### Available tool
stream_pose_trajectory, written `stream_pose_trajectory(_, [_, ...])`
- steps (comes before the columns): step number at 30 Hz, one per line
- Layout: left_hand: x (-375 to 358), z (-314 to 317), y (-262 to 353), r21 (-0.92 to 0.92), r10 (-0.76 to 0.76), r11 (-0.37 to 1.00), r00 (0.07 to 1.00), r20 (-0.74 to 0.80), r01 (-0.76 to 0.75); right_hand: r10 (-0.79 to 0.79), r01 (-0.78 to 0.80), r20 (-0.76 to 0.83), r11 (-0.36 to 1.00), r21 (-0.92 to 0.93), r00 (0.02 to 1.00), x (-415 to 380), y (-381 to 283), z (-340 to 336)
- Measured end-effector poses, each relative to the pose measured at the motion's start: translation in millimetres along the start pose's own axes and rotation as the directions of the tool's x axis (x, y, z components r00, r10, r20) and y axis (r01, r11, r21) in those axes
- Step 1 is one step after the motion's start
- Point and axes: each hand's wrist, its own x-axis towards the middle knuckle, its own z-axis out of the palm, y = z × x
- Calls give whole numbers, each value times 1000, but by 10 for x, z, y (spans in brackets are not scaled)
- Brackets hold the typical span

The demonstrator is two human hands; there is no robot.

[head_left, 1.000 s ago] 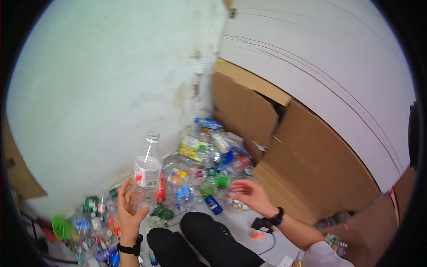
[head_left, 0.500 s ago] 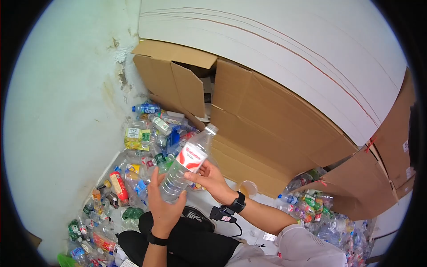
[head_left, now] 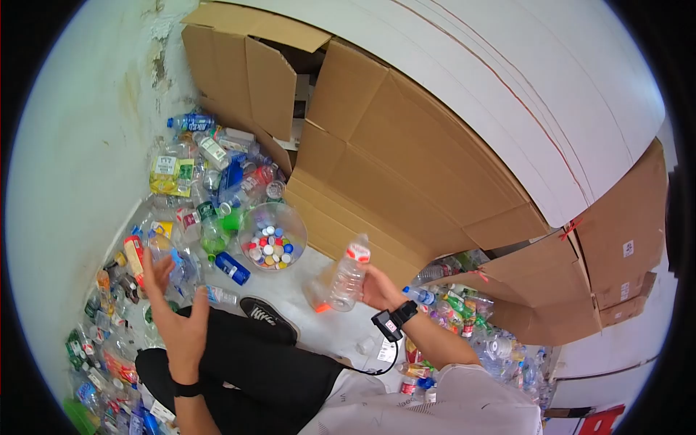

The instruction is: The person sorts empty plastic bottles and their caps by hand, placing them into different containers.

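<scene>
Fingers of my right hand (head_left: 382, 289) are wrapped around a clear plastic bottle (head_left: 347, 281) with a red and white label. The bottle stands nearly upright in this view and overlaps a clear cup (head_left: 315, 293) on the floor behind it. My left hand (head_left: 183, 328) is empty, its fingers spread, over the left side near loose bottles. Between my hands, farther off, a clear round tub (head_left: 303, 230) holds several coloured bottle caps (head_left: 270, 245). A blue can (head_left: 233, 268) lies beside the tub.
A heap of plastic bottles (head_left: 213, 151) runs along the left wall. Another bottle pile (head_left: 500, 348) lies to the right. Large cardboard (head_left: 406, 159) leans at the back, beneath a white panel (head_left: 522, 87). My black shoe (head_left: 268, 317) is on the floor in front.
My left hand has let go of the bottle and moved left. My right hand has carried the bottle away to the right. The view has turned right and down, bringing the tub of caps into sight.
</scene>
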Motion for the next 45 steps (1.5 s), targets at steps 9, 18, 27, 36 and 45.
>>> stream_pose_trajectory(9, [-41, -167, -6, 33, 15, 999, 998, -62, -13, 191, -163, 13, 795, 585, 981, 269, 656, -1088])
stream_pose_trajectory(18, [-131, -582, -124, 22, -29, 999, 984, -176, 34, 188, -162, -5, 863, 478, 982, 256, 689, -1234])
stream_pose_trajectory(27, [-684, -1420, -357, 69, -93, 990, 927, -364, 127, -196, -45, -214, 630, -775, 957, 639, 494, -653])
stream_pose_trajectory(36, [-1842, -2103, -889, 118, -271, 894, 731, -626, 433, -357, 80, 189, -298, -951, 915, 1379, -502, 1521])
stream_pose_trajectory(45, [-3039, -2080, -909, 76, -431, 703, 509, -745, 707, -459, 510, 765, -571, -643, 451, 1776, -870, 2511])
